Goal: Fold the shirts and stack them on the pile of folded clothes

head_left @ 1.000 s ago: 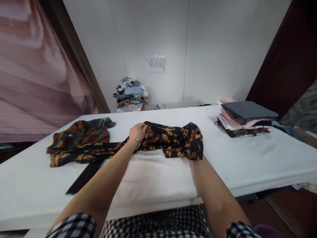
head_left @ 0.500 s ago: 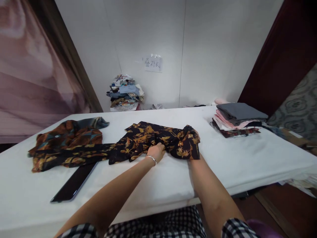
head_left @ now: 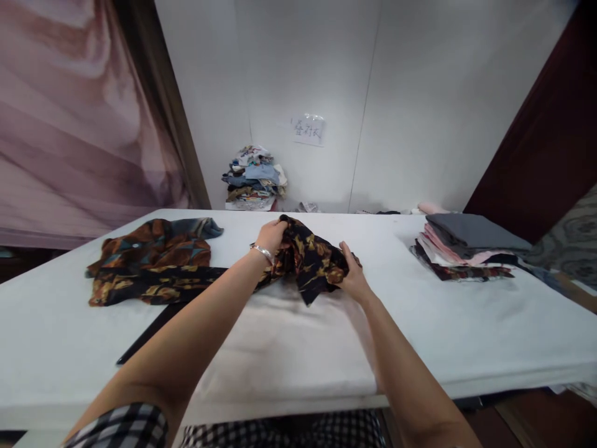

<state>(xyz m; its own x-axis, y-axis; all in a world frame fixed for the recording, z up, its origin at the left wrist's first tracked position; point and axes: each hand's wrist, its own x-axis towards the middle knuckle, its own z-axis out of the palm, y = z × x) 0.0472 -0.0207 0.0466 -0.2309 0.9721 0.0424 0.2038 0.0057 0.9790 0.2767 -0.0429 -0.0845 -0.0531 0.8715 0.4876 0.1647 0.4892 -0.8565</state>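
Observation:
A black shirt (head_left: 317, 258) with a golden-brown leaf print lies bunched in the middle of the white table, part of it lifted between my hands. My left hand (head_left: 270, 238), a silver bracelet at its wrist, grips the upper edge of the cloth. On the other end, my right hand (head_left: 353, 274) is closed round the fabric, thumb up. One long sleeve (head_left: 153, 283) stretches out to the left, passing behind my left forearm. Beyond that sleeve rests a crumpled brown and teal patterned garment (head_left: 153, 244).
Folded clothes (head_left: 471, 239) are stacked on the right of the table (head_left: 443, 323). A dark flat board (head_left: 149, 336) lies partly under the sleeve at left. Behind the table rises a heap of clothes (head_left: 256, 177) against the wall, below a paper sign (head_left: 309, 130).
My left hand has moved from the shirt's near side to its upper edge and lifted cloth. My right hand has come out from under the fabric. The camera view has shifted.

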